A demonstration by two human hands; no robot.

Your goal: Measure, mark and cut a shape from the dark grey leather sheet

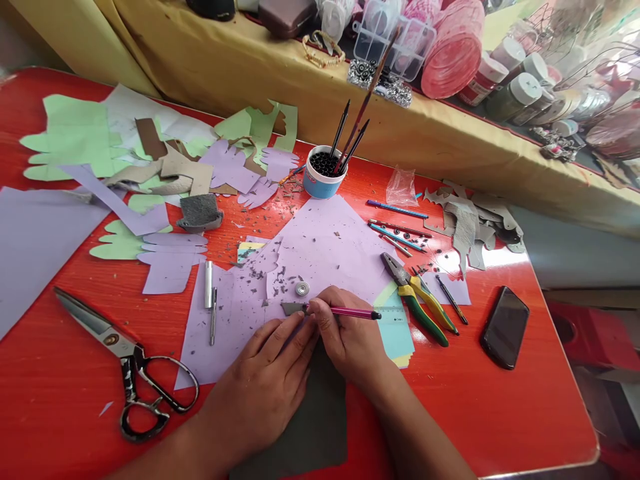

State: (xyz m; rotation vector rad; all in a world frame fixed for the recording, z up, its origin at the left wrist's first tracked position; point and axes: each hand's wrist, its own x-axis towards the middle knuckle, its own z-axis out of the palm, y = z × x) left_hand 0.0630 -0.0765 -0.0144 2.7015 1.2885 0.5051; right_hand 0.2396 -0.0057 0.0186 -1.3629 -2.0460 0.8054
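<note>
My right hand (350,343) is closed around a magenta pen (353,312). The pen lies nearly level, its dark end pointing right and its other end by my left fingertips. My left hand (267,377) rests with fingers stretched out over a dark grey sheet (320,427), partly hiding it. Just beyond the fingertips a small grey piece (293,308) shows on the lilac paper (340,247). A small round metal piece (302,288) sits close to it. To the right a clear ruler (393,316) lies partly under my right hand.
Scissors (130,363) lie left; pliers (417,300) and a phone (505,327) lie right. Farther back stands a tub of pens (323,177). Paper cut-outs (75,137) and grey scraps (467,223) cover the back corners. Dark crumbs dot the lilac paper.
</note>
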